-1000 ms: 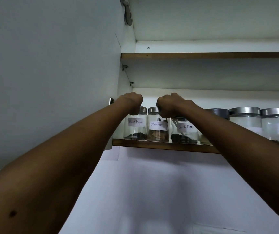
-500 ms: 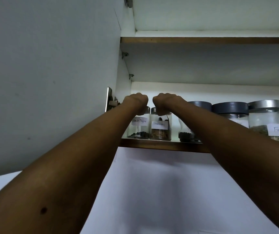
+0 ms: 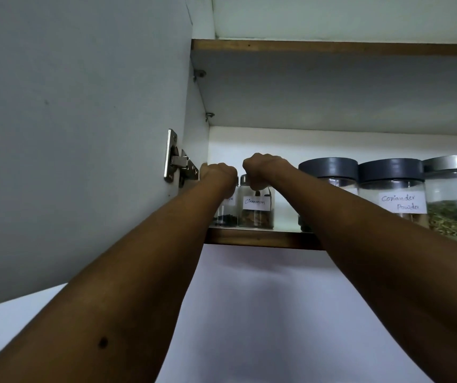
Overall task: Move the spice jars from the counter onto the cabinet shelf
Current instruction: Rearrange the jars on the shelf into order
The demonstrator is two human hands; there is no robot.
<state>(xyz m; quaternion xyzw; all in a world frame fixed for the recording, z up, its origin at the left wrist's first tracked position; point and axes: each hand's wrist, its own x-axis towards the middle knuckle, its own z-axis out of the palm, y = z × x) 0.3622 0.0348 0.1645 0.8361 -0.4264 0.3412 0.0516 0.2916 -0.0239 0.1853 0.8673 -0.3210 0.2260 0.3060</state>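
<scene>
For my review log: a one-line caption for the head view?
Both hands, left hand and right hand, reach among small labelled glass spice jars on wooden shelf.

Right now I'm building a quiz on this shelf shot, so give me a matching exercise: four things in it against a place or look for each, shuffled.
Things:
1. Cinnamon jar
2. Coriander Powder jar
3. metal hinge
4. left hand

Descriptions:
A. dark grey lid, among the larger jars on the right
B. fixed to the door, left of the shelf
C. closed on top of the leftmost small jar
D. small jar with brown pieces, under the right hand

Pairs: 1-D, 2-A, 3-B, 4-C
</scene>
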